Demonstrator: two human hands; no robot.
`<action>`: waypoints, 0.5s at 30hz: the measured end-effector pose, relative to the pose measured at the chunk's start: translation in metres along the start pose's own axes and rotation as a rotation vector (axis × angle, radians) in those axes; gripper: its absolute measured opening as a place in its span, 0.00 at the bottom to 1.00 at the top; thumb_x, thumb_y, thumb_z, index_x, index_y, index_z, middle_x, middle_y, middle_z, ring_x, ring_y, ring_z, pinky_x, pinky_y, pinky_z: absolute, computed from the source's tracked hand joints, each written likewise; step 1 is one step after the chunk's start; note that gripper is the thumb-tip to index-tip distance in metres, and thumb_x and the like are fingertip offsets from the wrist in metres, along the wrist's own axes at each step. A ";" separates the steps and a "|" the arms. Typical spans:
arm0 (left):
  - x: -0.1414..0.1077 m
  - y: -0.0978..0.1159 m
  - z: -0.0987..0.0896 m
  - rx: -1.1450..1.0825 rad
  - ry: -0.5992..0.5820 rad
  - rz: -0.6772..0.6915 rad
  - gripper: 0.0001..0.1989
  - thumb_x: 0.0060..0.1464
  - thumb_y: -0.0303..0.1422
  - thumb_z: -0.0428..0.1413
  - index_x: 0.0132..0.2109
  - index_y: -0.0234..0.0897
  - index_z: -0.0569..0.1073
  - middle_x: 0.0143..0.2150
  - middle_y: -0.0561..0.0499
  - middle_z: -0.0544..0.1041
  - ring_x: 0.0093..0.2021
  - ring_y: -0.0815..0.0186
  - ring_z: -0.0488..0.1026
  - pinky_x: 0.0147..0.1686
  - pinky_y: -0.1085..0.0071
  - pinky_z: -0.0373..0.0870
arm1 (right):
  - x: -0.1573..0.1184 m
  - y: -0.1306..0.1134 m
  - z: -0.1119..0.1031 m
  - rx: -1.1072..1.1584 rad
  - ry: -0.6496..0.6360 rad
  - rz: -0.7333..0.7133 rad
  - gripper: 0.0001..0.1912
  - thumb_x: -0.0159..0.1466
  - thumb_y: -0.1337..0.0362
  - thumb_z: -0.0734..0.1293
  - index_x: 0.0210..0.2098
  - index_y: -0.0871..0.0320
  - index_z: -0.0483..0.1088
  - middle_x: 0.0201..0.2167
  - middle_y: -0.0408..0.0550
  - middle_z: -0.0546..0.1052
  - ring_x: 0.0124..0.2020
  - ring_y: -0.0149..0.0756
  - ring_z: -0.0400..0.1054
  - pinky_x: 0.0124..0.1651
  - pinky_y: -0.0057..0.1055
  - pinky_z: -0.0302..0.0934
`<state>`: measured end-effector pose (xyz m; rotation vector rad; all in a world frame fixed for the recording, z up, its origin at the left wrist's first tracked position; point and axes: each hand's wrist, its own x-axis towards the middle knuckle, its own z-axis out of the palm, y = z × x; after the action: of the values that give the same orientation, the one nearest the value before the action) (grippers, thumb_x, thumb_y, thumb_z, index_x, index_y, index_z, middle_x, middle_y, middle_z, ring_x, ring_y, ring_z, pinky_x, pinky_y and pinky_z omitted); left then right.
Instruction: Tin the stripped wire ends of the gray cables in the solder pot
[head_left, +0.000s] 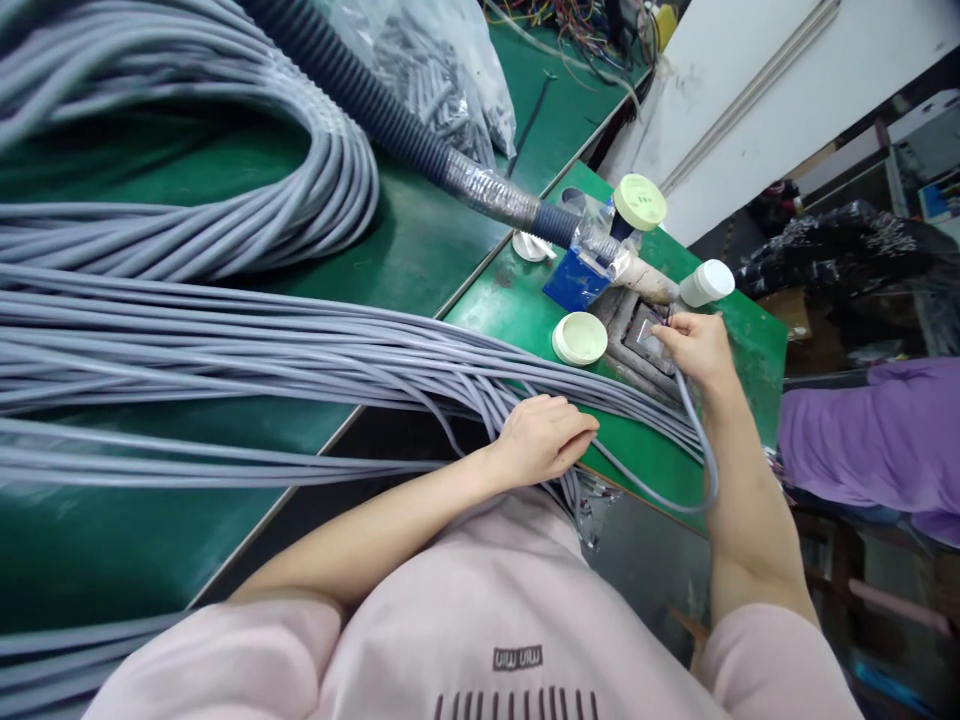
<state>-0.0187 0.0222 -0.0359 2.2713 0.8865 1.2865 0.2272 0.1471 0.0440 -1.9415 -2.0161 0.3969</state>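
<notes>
Long grey cables (360, 340) run in a thick bundle across the green table. My left hand (546, 438) rests over the bundle near the table's front edge, its fingers curled round some grey cable. At the right, my right hand (694, 345) pinches the end of one cable (697, 420), which loops down and back toward the left hand. Its fingertips are over a small dark square pot (646, 335) set in a stained block. Thin dark wires show at the fingertips. A ribbed hose (495, 195) ends just above the pot.
An open round tub (580, 339), a white jar (707, 284) and a yellow-lidded jar (640, 202) stand around the pot, with a blue box (576, 280). A coiled cable bundle (330, 170) and a plastic bag (442, 70) lie behind. A person in purple (877, 440) is at the right.
</notes>
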 end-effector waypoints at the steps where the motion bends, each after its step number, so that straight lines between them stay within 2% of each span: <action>1: 0.000 0.000 0.000 0.003 -0.003 0.001 0.07 0.62 0.31 0.52 0.41 0.37 0.74 0.29 0.53 0.76 0.28 0.69 0.69 0.29 0.68 0.60 | 0.001 0.011 -0.001 -0.006 0.008 0.038 0.17 0.54 0.55 0.65 0.15 0.58 0.62 0.12 0.38 0.55 0.18 0.27 0.49 0.23 0.29 0.40; 4: 0.000 0.000 0.000 0.013 -0.010 0.003 0.07 0.62 0.31 0.52 0.41 0.37 0.74 0.28 0.53 0.76 0.28 0.69 0.69 0.29 0.68 0.60 | 0.007 0.040 0.000 -0.036 0.028 0.120 0.16 0.53 0.56 0.65 0.15 0.58 0.63 0.12 0.38 0.56 0.18 0.28 0.50 0.24 0.29 0.42; 7: 0.001 0.001 0.000 0.023 -0.022 -0.001 0.08 0.62 0.31 0.51 0.41 0.37 0.74 0.27 0.53 0.75 0.27 0.69 0.69 0.29 0.68 0.59 | 0.014 0.059 0.005 -0.078 0.054 0.156 0.16 0.52 0.57 0.65 0.14 0.58 0.62 0.12 0.39 0.58 0.19 0.29 0.51 0.25 0.30 0.44; 15: 0.001 0.001 0.000 0.028 -0.025 -0.001 0.08 0.63 0.31 0.50 0.41 0.37 0.74 0.27 0.53 0.75 0.27 0.69 0.69 0.29 0.68 0.59 | 0.023 0.073 0.011 -0.167 0.028 0.208 0.15 0.51 0.57 0.65 0.14 0.58 0.62 0.13 0.40 0.59 0.21 0.30 0.55 0.27 0.31 0.46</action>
<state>-0.0185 0.0223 -0.0347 2.3031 0.9027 1.2504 0.2886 0.1730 0.0051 -2.2554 -1.8893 0.2540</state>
